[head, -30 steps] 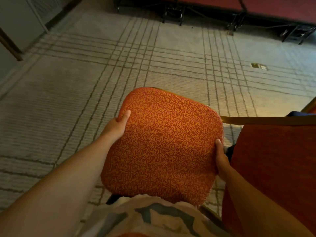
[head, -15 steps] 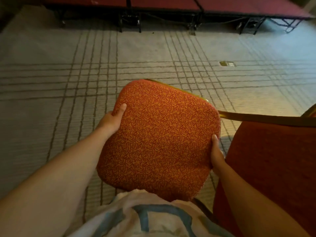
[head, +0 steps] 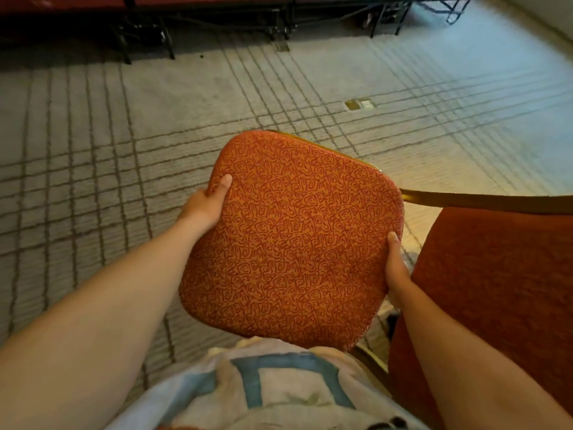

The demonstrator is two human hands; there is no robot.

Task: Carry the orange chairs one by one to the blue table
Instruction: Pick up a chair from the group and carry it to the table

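Observation:
I hold an orange chair (head: 294,240) off the floor in front of my chest, its patterned seat cushion facing up and its gold frame running to the right. Its plain orange backrest fills the lower right. My left hand (head: 206,204) grips the seat's left edge, thumb on top. My right hand (head: 395,268) grips the seat's right edge, thumb on top, fingers hidden underneath. The blue table is not in view.
Grey carpet (head: 93,135) with dark crossing lines spreads ahead and to the left. A low red stage on black folding legs (head: 217,17) runs along the far edge. A brass floor socket (head: 359,103) sits in the carpet ahead right.
My view has swung to the right across the carpet: the stage legs and floor socket shifted left in view. Both hands keep the same grip on the chair seat.

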